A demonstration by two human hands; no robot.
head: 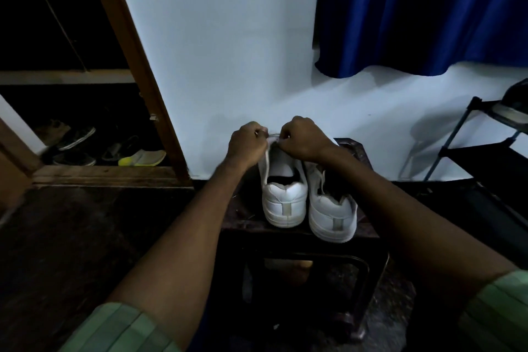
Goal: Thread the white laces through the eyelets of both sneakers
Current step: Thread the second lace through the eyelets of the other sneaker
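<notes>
Two white sneakers stand side by side on a dark stool (243,220), heels toward me. My left hand (248,143) and my right hand (303,138) are both over the front of the left sneaker (283,197), fingers curled. Between them a short piece of white lace (273,137) shows, pinched by both hands. The front of this sneaker and its eyelets are hidden behind my hands. The right sneaker (333,213) stands untouched under my right forearm, with a lace hanging along its opening.
A white wall rises just behind the stool. A wooden door frame (148,86) stands to the left, with several shoes (114,148) on the floor beyond it. A black rack (483,148) is at the right, and a blue curtain (423,14) hangs above.
</notes>
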